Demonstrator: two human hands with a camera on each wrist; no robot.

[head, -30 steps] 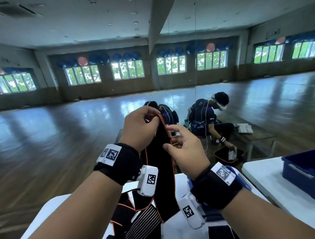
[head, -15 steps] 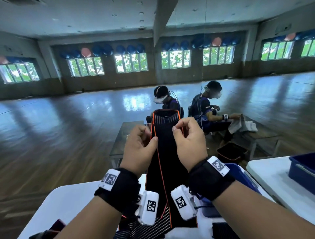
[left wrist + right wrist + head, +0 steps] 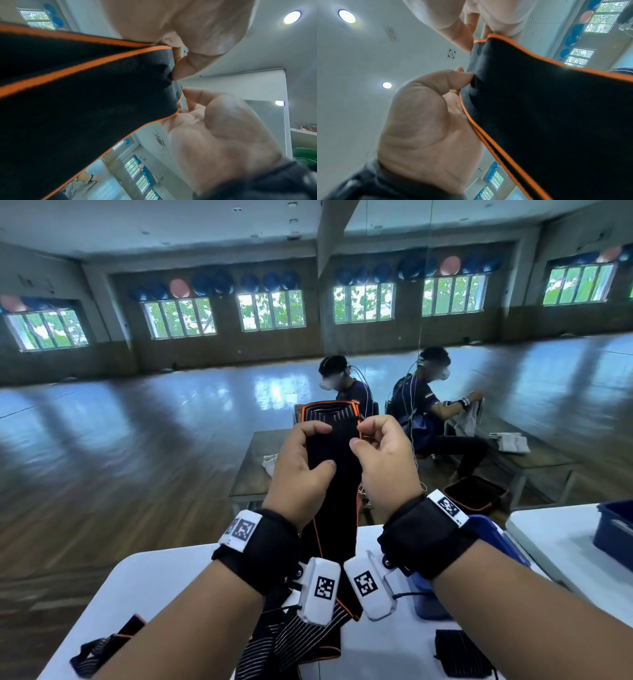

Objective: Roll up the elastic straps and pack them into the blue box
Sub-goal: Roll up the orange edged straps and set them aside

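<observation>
A black elastic strap (image 3: pixel 337 494) with orange edging hangs upright above the white table (image 3: pixel 144 583); its ribbed top end (image 3: pixel 330 414) stands above my hands. My left hand (image 3: pixel 323 446) pinches the strap's left side between thumb and fingers. My right hand (image 3: pixel 363 434) pinches the orange right edge. The left wrist view shows the strap (image 3: pixel 85 94) doubled, with my left hand (image 3: pixel 183 97) at its edge. In the right wrist view my right hand (image 3: pixel 465 73) presses its thumb on the strap (image 3: pixel 547 108). The blue box (image 3: pixel 493 546) sits behind my right wrist, mostly hidden.
Striped straps (image 3: pixel 298 642) lie tangled on the table under my wrists, another (image 3: pixel 102 648) at the left corner, and a dark folded one (image 3: pixel 462 655) at lower right. A second table (image 3: pixel 555 542) on the right carries another blue bin (image 3: pixel 615 534). A mirror wall ahead reflects seated people.
My hands have shifted from the strap's top end to a spot lower down, so the ribbed end now stands above them. Both hands keep hold of the strap.
</observation>
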